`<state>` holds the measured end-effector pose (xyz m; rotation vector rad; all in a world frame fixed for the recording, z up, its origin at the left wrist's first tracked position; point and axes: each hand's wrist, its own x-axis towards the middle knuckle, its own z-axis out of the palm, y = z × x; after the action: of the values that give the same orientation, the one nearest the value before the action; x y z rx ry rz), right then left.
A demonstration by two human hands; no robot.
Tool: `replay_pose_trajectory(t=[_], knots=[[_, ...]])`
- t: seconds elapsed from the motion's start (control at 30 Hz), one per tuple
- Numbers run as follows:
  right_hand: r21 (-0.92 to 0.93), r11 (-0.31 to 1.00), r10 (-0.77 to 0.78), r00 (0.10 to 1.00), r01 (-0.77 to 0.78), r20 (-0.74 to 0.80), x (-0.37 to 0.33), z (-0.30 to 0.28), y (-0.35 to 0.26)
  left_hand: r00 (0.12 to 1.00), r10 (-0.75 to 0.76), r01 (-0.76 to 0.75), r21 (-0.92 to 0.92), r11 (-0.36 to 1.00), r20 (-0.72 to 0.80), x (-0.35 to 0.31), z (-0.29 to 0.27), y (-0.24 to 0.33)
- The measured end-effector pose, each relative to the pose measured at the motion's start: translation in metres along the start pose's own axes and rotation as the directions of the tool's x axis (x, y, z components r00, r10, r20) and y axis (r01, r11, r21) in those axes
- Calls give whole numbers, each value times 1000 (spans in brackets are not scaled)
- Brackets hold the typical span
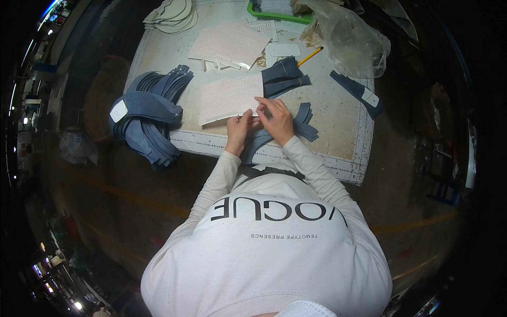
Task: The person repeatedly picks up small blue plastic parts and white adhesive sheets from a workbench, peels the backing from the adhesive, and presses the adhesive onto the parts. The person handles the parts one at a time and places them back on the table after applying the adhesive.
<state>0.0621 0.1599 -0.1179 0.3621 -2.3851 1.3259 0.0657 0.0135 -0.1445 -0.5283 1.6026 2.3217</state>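
A pale sheet (229,98) with rows of small pinkish marks, seemingly a sticker sheet, lies at a slant near the table's front. My left hand (238,131) has its thumb and fingers closed on the sheet's near edge, close to the right corner. Just beside it, my right hand (278,120) is bent in a pinch over the sheet's right edge; whatever is between its fingertips is too small to make out. Dark blue fabric strips (303,122) lie partly under my right wrist. Tied blue fabric pieces (282,74) sit against the sheet's far right side.
A large fanned stack of blue fabric pieces (142,111) hangs over the left edge. More pale sheets (232,45), a yellow pencil (310,56), a clear plastic bag (354,42) and a green tray (285,17) lie farther back. A blue bundle with a white tag (371,98) rests at right.
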Motion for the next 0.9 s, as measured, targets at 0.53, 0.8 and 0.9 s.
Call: replay_pose_trajectory(t=[0.53,0.8,0.9], knots=[[200,980,7,997,-22,74,1,5,-1,998,55,-56,56,997,14,-1,-1,-5],[195,980,-75,988,47,137,9,4,-3,998,57,-55,155,986,-10,-1,-3,-6],[170,982,-109,977,78,183,11,7,-2,994,109,-109,131,985,6,-2,-2,-7]])
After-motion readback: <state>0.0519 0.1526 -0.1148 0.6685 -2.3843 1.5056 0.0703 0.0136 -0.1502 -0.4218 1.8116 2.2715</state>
